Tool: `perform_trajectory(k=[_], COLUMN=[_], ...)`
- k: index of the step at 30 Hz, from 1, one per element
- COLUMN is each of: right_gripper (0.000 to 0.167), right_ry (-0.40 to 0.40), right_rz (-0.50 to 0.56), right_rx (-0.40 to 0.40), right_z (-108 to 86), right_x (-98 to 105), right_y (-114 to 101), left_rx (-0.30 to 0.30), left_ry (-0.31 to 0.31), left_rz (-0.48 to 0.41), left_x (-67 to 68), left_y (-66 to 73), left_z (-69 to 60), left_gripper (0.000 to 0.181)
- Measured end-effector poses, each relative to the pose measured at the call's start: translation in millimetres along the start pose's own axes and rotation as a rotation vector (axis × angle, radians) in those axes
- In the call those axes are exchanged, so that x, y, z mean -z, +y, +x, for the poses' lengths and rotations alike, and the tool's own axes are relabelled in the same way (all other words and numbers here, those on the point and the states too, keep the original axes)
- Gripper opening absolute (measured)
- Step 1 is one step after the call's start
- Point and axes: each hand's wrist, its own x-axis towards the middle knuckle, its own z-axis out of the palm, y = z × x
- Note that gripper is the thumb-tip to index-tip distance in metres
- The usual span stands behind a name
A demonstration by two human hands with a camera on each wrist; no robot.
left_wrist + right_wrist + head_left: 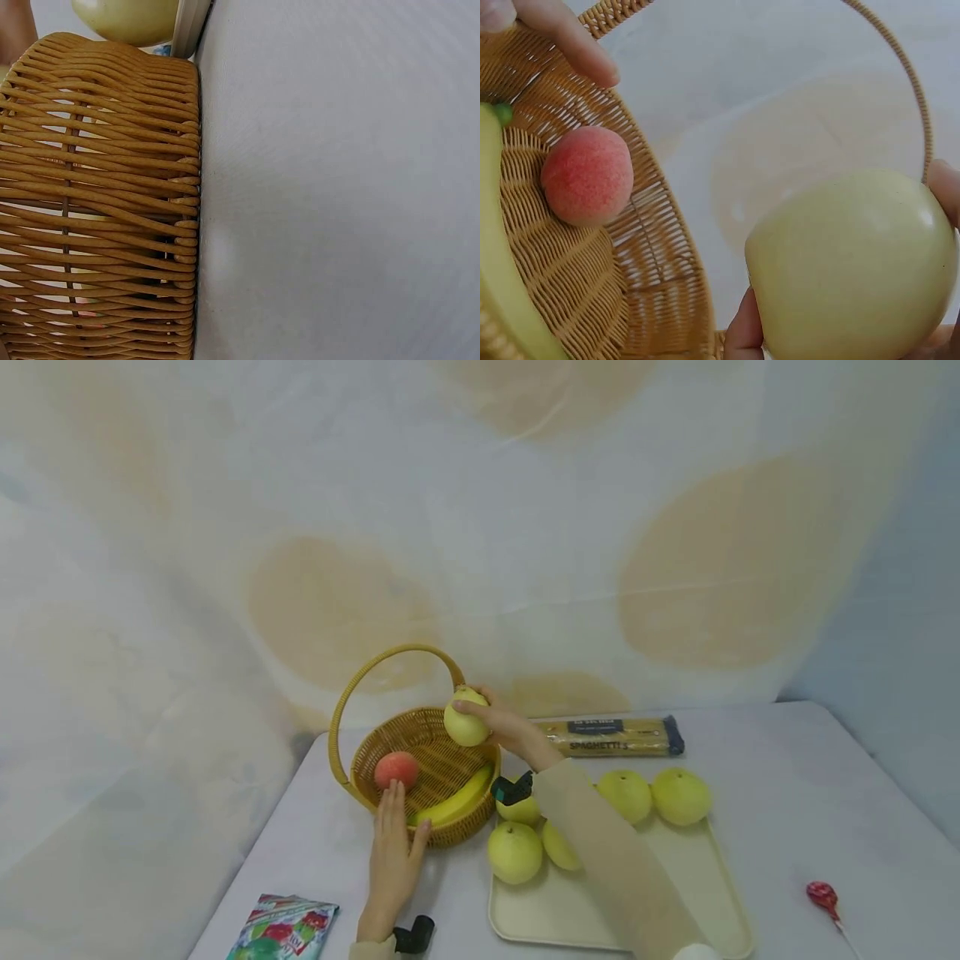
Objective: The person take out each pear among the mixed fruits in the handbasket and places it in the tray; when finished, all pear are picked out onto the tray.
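Note:
My right hand [498, 718] holds a pale yellow-green round fruit [467, 717] above the right side of a brown wicker basket [367, 752]; the fruit [855, 262] looks large between thumb and fingers in the right wrist view. Inside the basket lie a reddish peach [397, 770] and a yellow banana [457, 800]. At the basket's near left rim is my left hand [393, 852], fingers straight and reaching over the rim close to the peach. The left wrist view has the woven basket wall [97, 187] close up; contact with the hand is hidden there.
Right of the basket, a cream tray [551, 922] bears several similar fruits [515, 853], partly behind my right arm. A spaghetti pack [622, 737] lies behind it. A colourful packet [285, 928] is at front left, a red lollipop [822, 896] at far right.

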Motion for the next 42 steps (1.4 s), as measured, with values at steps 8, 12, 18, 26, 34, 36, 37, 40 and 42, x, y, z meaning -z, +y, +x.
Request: perform_trajectory(k=[8, 12, 18, 26, 34, 36, 37, 40, 42], right_gripper=[0.061, 0.059, 0.056, 0.063, 0.06, 0.057, 0.055, 0.046, 0.042], right_ry=[0.035, 0.058, 0.113, 0.149, 0.165, 0.168, 0.176, 0.197, 0.209], right_rz=[0.035, 0.073, 0.108, 0.137, 0.132, 0.134, 0.133, 0.134, 0.127], right_rx=[0.061, 0.111, 0.129, 0.133, 0.13, 0.148, 0.15, 0.147, 0.133], right_z=[-21.3, -33.6, -48.2, -58.7, -79.0, -88.9, -94.1, -112.6, -125.4], right_x=[25, 37, 53, 62, 67, 73, 77, 87, 91], right_y=[3, 4, 8, 11, 16, 19, 22, 28, 33], left_rx=[-0.015, 0.003, 0.026, 0.001, 0.018, 0.016, 0.015, 0.012, 0.011], left_ry=[0.008, -0.002, -0.024, -0.029, -0.041, -0.041, -0.042, -0.042, -0.041], left_rz=[0.004, 0.0, -0.002, -0.007, -0.015, -0.017, -0.02, -0.022, -0.022], left_x=[-2.4, -2.9, -3.8, -2.6, -1.6, -1.9, -2.1, -2.8, -3.1], left_y=[-3.4, -3.3, -3.6, -4.2, -5.8, -5.6, -5.3, -4.8, -4.7], left_z=[2.1, 3.5, 6.1, 9.5, 12.6, 13.1, 13.2, 12.9, 12.1], left_gripper=[0.07, 0.07, 0.069, 0.069, 0.069, 0.069, 0.069, 0.069, 0.069])
